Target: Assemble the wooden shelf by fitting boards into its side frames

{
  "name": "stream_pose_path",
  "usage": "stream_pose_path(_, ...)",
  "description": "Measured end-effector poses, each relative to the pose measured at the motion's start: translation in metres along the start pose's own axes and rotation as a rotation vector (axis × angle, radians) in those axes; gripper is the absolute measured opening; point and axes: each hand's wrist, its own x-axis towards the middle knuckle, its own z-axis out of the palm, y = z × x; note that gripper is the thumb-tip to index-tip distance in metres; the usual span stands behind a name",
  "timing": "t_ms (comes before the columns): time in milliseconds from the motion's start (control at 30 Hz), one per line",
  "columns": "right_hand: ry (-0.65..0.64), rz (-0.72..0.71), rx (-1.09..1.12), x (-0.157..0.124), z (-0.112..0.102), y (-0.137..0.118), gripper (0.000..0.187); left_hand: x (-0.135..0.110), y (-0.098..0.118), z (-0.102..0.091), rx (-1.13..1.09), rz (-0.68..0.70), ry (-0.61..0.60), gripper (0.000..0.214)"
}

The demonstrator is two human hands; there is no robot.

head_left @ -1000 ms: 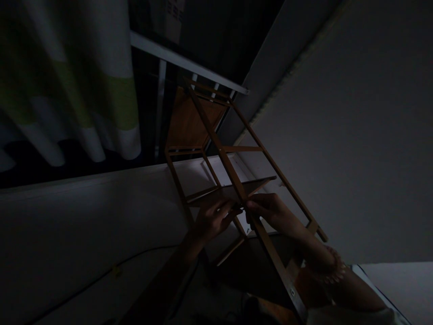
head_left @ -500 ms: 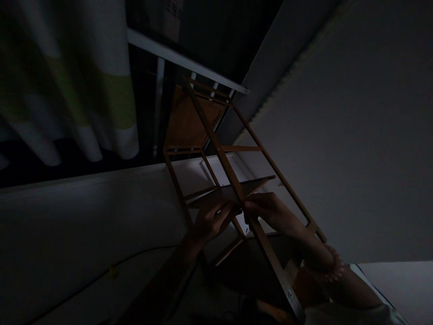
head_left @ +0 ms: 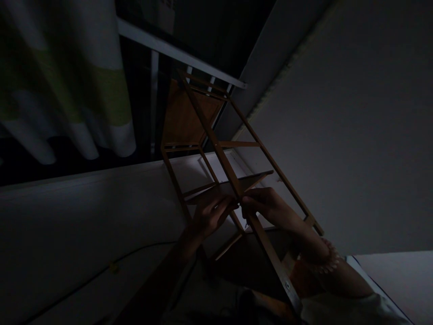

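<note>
A tall brown wooden rack with a narrow post (head_left: 223,160) leans across the middle of the dim view. My left hand (head_left: 210,217) is closed, with thumb and fingertips pinched against the left side of the post; whatever they hold is too dark and small to name. From the right, my right hand (head_left: 267,204) grips the same post just opposite, its fingers bent around the edge. Behind the hands, a shelf board (head_left: 252,179) spans the frame. A round metal fastener (head_left: 287,285) shows lower on the post.
A brown panel (head_left: 189,115) is at the rack's far end, before a white railing (head_left: 179,54). At left hangs a white and green curtain (head_left: 111,95). A dark cable (head_left: 142,248) with a yellow piece (head_left: 114,267) runs along the lower left. A pale wall (head_left: 365,135) stands right.
The view has shifted slightly, so the rack and both hands appear a little higher and farther left. Both hands keep the same hold at the post.
</note>
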Motion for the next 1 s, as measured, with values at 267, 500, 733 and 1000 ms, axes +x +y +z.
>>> stream_pose_path(267,0.014,0.010,0.075,0.001,0.001,0.001,0.035,-0.005,-0.003,0.002,0.013,0.008,-0.029,0.025)
stream_pose_path(500,0.021,-0.012,0.047,0.001,0.001,-0.001,0.036,-0.004,-0.004,0.003,0.026,0.027,0.023,0.025)
stream_pose_path(733,0.027,-0.036,0.001,0.000,0.001,0.001,0.034,-0.003,-0.002,0.002,0.003,-0.003,0.012,0.022)
stream_pose_path(1000,0.005,-0.015,0.068,0.000,0.004,0.004,0.038,0.040,0.004,-0.001,-0.526,-0.663,-0.020,0.033)
